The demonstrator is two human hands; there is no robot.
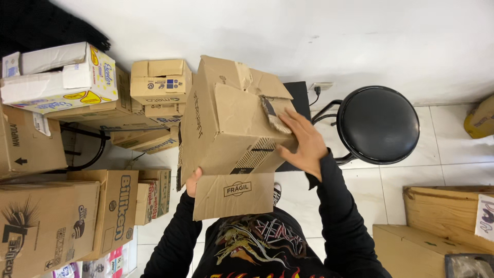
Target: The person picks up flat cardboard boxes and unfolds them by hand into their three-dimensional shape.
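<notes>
I hold a brown cardboard box (221,121) up in front of my chest, tilted, with its flaps loose and one flap hanging down toward me. My left hand (192,181) grips the box's lower left edge, mostly hidden behind the hanging flap. My right hand (302,142) lies flat with spread fingers against the box's right side, next to a strip of torn tape. Both arms wear black sleeves.
Stacked cardboard boxes (62,206) fill the left side, with more boxes (157,82) against the white wall. A black round stool (378,124) stands at the right. Wooden crates (442,216) sit at the lower right on the white tile floor.
</notes>
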